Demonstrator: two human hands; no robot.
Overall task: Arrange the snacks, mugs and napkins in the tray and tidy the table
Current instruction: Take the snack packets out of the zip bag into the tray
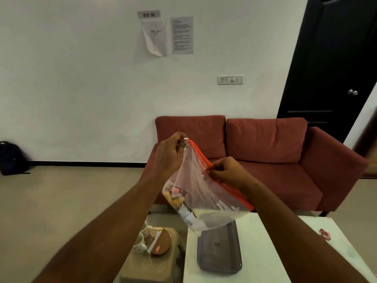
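Grey wall label (148, 14) reads "WS 06"; printed sheet (182, 35) beside it illegible.

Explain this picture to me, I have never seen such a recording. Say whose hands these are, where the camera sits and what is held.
No machine here: a person works with bare hands, and the one picture comes from a wide-angle camera worn on their head, looking forward and down. The left hand pinches the top corner of a clear plastic zip bag with a red sealing strip; the right hand pinches that strip further along. Snack packets lie inside the bag. Below, a dark grey perforated plastic tray sits on a white table, with a small red-wrapped sweet to its right. A low tan stool on the left carries two white mugs.
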